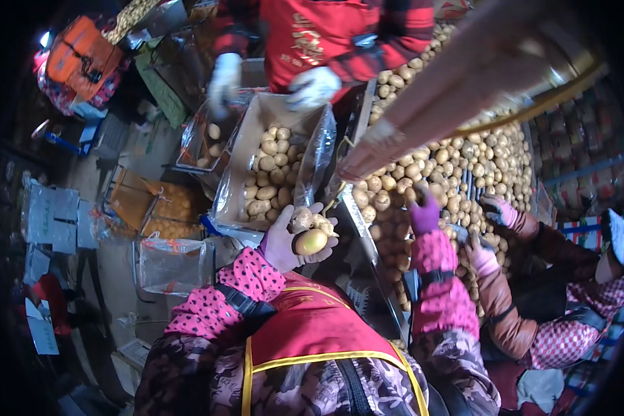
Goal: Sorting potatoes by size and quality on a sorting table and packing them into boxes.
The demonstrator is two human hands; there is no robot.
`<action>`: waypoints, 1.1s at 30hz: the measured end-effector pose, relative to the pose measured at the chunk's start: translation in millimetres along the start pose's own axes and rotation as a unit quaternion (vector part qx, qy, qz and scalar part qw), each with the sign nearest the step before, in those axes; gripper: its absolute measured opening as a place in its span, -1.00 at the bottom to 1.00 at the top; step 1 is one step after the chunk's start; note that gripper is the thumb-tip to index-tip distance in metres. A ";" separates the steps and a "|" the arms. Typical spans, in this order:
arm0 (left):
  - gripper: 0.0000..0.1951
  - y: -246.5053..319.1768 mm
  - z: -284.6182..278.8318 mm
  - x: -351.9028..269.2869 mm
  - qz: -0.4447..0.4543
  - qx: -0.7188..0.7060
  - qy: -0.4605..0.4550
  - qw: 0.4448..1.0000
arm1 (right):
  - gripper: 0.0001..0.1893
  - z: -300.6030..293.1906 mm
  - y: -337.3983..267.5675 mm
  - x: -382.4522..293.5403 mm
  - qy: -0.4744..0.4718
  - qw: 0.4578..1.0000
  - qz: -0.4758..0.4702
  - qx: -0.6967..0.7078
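My left hand point(286, 244), in a pale purple glove, is palm up with several potatoes point(311, 242) resting in it, one smooth and others knobbly. It is just below the near end of a plastic-lined cardboard box point(234, 171) that holds many potatoes point(274, 162). My right hand point(425, 212), in a purple glove, reaches over a sorting table point(378, 270) heaped with potatoes point(450, 171). Its fingertips are among the potatoes; whether they grip one cannot be told.
A co-worker in a red apron point(312, 41) stands beyond the box. Another co-worker's gloved hands point(483, 257) work at the right. A blurred pinkish post point(437, 99) crosses above the potatoes. Left are a smaller lined box point(184, 156), a lined crate point(171, 265) and an orange mesh sack point(174, 208).
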State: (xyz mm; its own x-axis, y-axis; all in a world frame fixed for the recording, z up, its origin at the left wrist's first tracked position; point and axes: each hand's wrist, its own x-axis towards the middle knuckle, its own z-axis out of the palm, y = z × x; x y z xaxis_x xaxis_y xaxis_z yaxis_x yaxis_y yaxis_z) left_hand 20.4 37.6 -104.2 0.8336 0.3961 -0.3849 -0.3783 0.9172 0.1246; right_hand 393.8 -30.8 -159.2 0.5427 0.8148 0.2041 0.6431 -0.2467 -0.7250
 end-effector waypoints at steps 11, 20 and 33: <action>-0.33 38.0 -50.9 -41.7 0.059 -0.088 -0.001 0.994 | -0.36 64.5 -184.7 -107.4 -0.233 0.694 0.331 0.596; -0.43 49.9 -52.5 -79.2 0.200 -0.040 0.081 0.976 | -0.36 101.9 -198.1 -102.8 -0.371 0.614 0.323 0.617; -0.38 274.9 -39.2 23.6 0.371 0.211 0.056 0.902 | -0.30 129.1 -198.0 -88.2 -0.348 0.598 0.330 0.642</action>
State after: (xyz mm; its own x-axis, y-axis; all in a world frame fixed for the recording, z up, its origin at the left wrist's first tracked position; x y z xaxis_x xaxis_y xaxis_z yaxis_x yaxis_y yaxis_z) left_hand -79.7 297.4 -114.9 0.3578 0.9234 -0.1393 -0.6087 0.3437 0.7151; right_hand 148.8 13.9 -118.6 -0.1941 0.8935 -0.4049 -0.7748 -0.3927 -0.4954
